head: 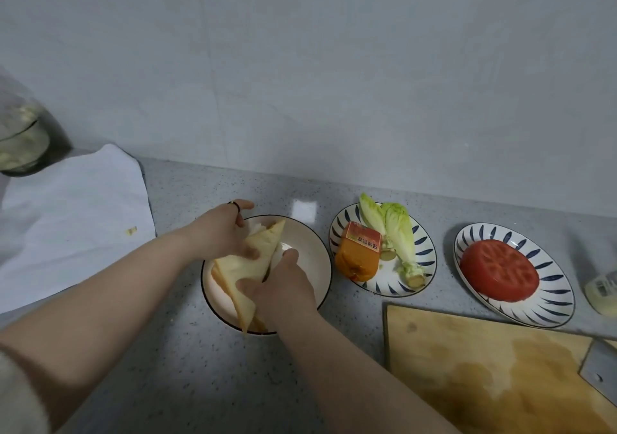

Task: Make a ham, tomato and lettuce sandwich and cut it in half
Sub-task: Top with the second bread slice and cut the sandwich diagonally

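Slices of bread [248,266] stand tilted on edge in a white plate with a dark rim [314,250]. My left hand [220,233] grips the upper part of the bread, thumb on its face. My right hand [283,286] pinches the lower part, thumb on the front slice. To the right, a striped plate [424,243] carries two lettuce leaves [397,230] and an orange-wrapped ham block [359,250]. Further right, another striped plate [554,286] bears a cut tomato half [499,270].
A wet wooden cutting board [484,367] lies at the lower right with a cleaver blade [601,370] at its right edge. A white cloth [73,220] covers the counter at left, a glass jar [20,140] behind it. A small bottle [604,290] lies at far right.
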